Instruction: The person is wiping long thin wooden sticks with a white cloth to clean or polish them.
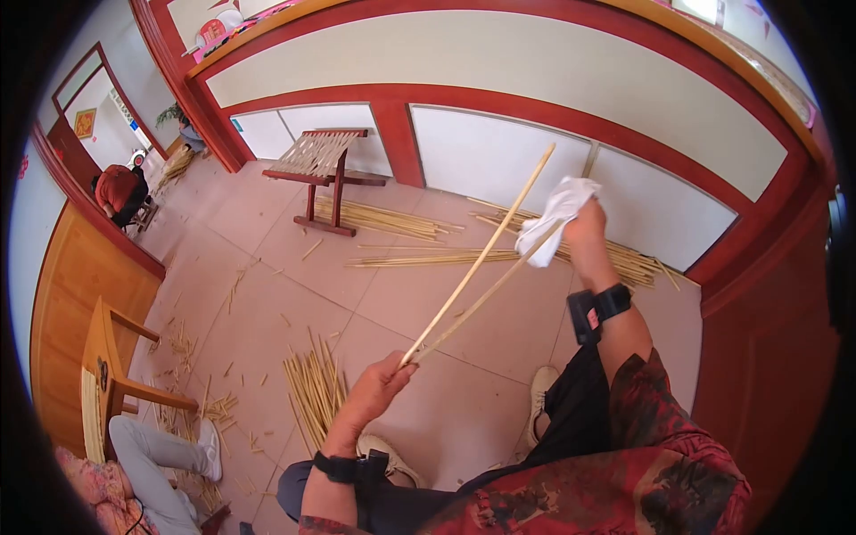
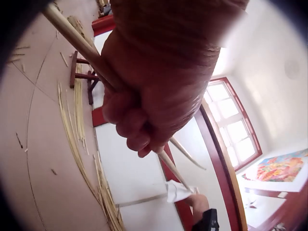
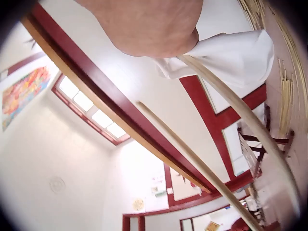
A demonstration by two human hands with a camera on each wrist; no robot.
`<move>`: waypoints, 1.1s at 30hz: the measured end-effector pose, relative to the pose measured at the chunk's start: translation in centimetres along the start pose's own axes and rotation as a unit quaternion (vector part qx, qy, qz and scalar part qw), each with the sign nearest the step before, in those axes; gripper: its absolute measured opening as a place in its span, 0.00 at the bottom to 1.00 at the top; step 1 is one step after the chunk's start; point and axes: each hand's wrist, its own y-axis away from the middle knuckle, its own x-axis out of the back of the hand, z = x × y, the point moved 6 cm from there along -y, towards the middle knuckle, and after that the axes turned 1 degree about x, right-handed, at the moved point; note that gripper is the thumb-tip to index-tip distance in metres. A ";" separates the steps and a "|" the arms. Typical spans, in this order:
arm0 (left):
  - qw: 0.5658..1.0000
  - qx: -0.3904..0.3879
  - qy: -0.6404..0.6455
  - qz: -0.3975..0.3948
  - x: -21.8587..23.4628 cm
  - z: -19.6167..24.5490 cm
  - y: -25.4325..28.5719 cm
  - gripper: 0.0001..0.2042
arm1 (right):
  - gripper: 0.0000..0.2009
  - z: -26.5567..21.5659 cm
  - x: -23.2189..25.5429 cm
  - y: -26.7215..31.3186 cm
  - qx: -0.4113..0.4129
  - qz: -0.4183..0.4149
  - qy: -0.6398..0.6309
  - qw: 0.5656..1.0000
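Note:
My left hand (image 1: 379, 390) grips two thin pale sticks near their lower ends. One stick (image 1: 481, 254) slants up to a free tip in front of the low wall. Its neighbour (image 1: 495, 290) runs from the same fist into a white cloth (image 1: 560, 214). My right hand (image 1: 586, 227) holds this cloth bunched around the stick. Seen from the right wrist, the wrapped stick (image 3: 236, 101) curves out from under the cloth (image 3: 236, 57). In the left wrist view, curled fingers (image 2: 132, 127) close around the sticks, hiding the part inside the fist.
Sticks lie in a bundle (image 1: 314, 392) by my left foot and in piles (image 1: 633, 263) along the wall. A woven-top stool (image 1: 321, 169) stands ahead. Short offcuts litter the floor at left, near a wooden chair (image 1: 116, 374) and another person's leg (image 1: 165, 450).

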 end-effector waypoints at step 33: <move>0.985 0.021 0.170 -0.031 -5.3 2.9 -1.7 0.10 | 0.09 6.4 -6.7 12.5 -0.095 -0.139 0.048 0.985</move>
